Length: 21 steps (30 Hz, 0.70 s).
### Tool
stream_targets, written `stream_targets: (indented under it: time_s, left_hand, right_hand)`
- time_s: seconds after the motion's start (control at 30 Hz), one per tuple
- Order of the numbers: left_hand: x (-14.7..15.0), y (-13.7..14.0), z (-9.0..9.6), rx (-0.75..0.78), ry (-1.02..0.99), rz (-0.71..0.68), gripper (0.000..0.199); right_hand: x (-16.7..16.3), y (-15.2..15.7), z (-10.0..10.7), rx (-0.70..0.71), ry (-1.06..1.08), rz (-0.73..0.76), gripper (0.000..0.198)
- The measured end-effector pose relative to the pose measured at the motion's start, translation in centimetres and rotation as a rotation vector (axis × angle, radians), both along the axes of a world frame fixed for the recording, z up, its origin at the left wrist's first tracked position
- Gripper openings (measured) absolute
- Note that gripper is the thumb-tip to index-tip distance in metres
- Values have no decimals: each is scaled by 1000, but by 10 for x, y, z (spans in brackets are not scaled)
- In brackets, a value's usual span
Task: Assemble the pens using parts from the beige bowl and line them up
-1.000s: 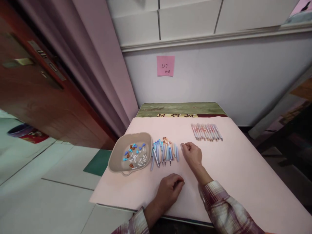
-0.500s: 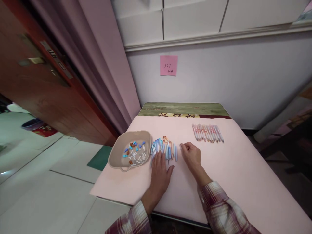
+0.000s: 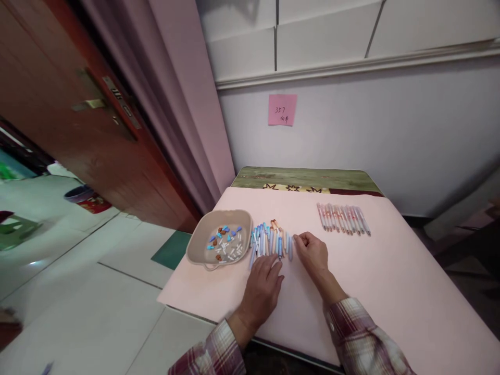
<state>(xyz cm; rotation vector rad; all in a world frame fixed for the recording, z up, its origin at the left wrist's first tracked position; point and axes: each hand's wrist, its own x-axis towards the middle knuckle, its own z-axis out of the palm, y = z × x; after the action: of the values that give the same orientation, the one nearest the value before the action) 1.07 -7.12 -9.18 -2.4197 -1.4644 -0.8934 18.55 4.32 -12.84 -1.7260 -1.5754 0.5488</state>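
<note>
Hands (image 3: 262, 289) by pens (image 3: 270, 240); basket (image 3: 203, 237) alongside

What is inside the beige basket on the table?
The basket holds small blue pieces, brown pieces and short white sticks, scattered loose. Whatever lies beneath overlapping pieces is covered, so I cannot tell.
</note>
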Motion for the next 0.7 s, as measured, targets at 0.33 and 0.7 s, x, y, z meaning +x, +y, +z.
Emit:
stream_targets:
  time_s: [0.33,0.7]
  left_hand:
    - [-75,-7,44,120,-66,257,18]
    - [-104,-7,22,-2,21,255,13]
  right_hand:
    - [-1,-2,-1,-9,-3,-4,38]
    - [-1,-3,8,-49,-60,27,29]
